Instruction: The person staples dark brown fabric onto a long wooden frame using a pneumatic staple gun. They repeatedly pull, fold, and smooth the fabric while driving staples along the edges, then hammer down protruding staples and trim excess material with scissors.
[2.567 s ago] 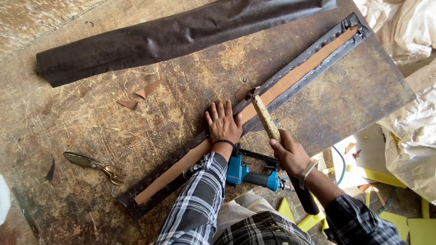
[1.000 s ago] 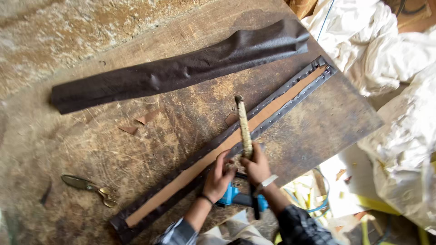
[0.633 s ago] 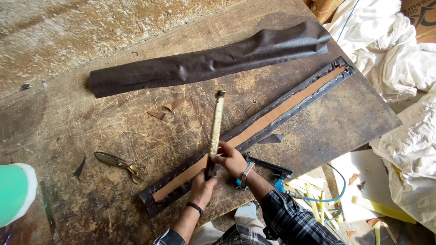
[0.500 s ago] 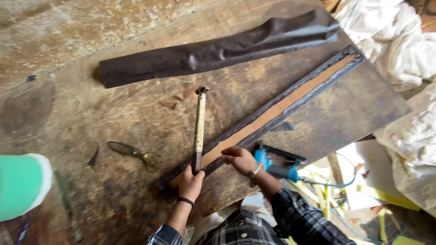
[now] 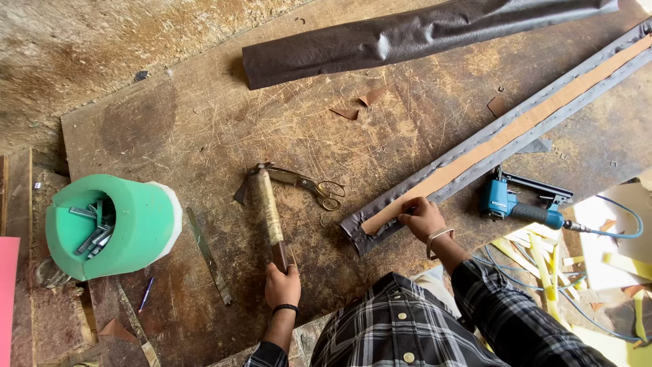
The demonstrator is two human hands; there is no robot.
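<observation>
While our left hand [image 5: 282, 285] wraps its fingers shut around the butt of the hammer [image 5: 270, 211], our right hand [image 5: 421, 217] lies mostly flat, fingers loosely spread, pressing on the near end of the long upholstered strip [image 5: 502, 132]. We take the scissors [image 5: 309, 185] as our landmark, lying in the middle of the scarred wooden worktable [image 5: 170, 129]. Just left of the scissors the hammer stretches along the tabletop, its wrapped handle running from our fist up to the metal head, which sits touching or almost touching the tip of the scissor blades. Right of the scissors lies the strip's dark-edged end, and the strip runs away from there toward the far right, a tan band down its middle with dark covering folded along both sides. Further right of the scissors, just beyond the strip, a blue staple gun [image 5: 519, 204] rests on the table with its hose trailing off the edge. Beyond the scissors, a roll of dark leatherette [image 5: 421, 34] lies across the far side. Well to the left of the scissors stands a green tub [image 5: 112, 224] holding sticks of staples. We cannot tell whether our right fingertips pinch the covering or merely rest on it.
</observation>
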